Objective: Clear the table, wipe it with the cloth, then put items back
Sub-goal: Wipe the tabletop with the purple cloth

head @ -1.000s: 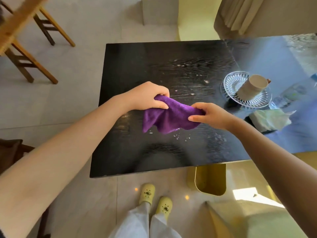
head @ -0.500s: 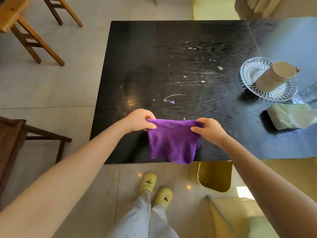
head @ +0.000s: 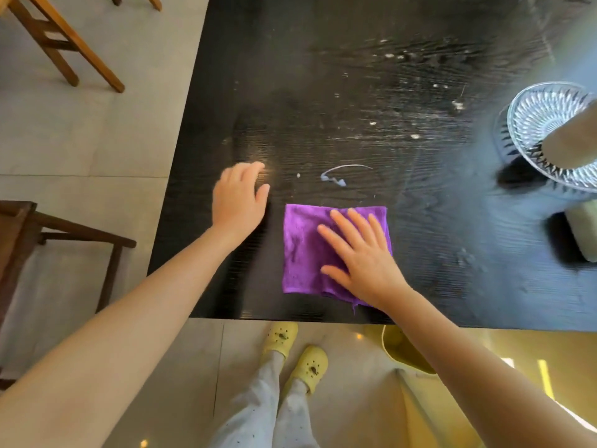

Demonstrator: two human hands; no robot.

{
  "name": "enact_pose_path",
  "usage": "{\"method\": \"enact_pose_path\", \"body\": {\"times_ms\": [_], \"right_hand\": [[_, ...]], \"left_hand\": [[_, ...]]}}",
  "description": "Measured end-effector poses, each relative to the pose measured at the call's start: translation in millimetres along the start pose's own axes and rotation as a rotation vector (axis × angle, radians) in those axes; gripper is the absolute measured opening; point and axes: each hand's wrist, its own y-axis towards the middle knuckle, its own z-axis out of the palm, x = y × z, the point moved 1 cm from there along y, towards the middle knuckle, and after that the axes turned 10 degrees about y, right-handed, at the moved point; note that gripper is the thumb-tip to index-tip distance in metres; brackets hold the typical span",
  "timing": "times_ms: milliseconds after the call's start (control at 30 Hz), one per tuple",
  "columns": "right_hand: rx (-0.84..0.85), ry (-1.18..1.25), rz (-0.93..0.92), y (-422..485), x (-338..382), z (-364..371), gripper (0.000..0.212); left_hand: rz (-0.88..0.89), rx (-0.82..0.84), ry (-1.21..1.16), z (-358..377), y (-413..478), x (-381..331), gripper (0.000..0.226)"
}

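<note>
A purple cloth (head: 303,250) lies folded flat as a square on the black table (head: 323,92), close to the near edge. My right hand (head: 361,253) presses on it with fingers spread and straight. My left hand (head: 237,197) hovers just left of the cloth over the tabletop, fingers relaxed, holding nothing. White smears and crumbs (head: 336,176) mark the table beyond the cloth. At the right edge stands a cut-glass plate (head: 533,114) with a beige cup (head: 571,140) lying on it.
A pale green tissue pack (head: 581,231) lies at the right edge below the plate. Wooden chairs (head: 64,50) stand on the tiled floor to the left. A yellow table base (head: 400,347) and my yellow shoes (head: 297,350) show below the near edge.
Both hands held the cloth up by its top corners; it now lies flat on the table. My left hand has let go and moved left; my right hand lies flat on the cloth.
</note>
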Motion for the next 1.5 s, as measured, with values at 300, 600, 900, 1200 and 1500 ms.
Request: {"method": "enact_pose_path", "body": {"times_ms": [300, 600, 900, 1200, 1500], "right_hand": [[0.119, -0.112, -0.082, 12.0, 2.1, 19.6, 0.078], [0.005, -0.082, 0.012, 69.3, 9.6, 24.0, 0.057], [-0.051, -0.073, -0.075, 143.7, 15.4, 27.8, 0.052], [-0.059, 0.035, 0.150, 129.2, -49.5, 0.3, 0.057], [-0.168, 0.085, 0.417, 45.6, -54.4, -0.9, 0.054]], "left_hand": [[-0.136, 0.236, 0.314, 26.8, 30.3, 79.0, 0.062], [-0.160, 0.203, 0.370, 29.2, 28.7, 75.9, 0.063], [-0.176, 0.174, 0.362, 33.5, 28.2, 77.8, 0.060], [-0.156, 0.195, 0.324, 31.9, 28.7, 78.9, 0.061], [-0.161, 0.205, 0.341, 31.1, 30.7, 78.4, 0.062]]}}
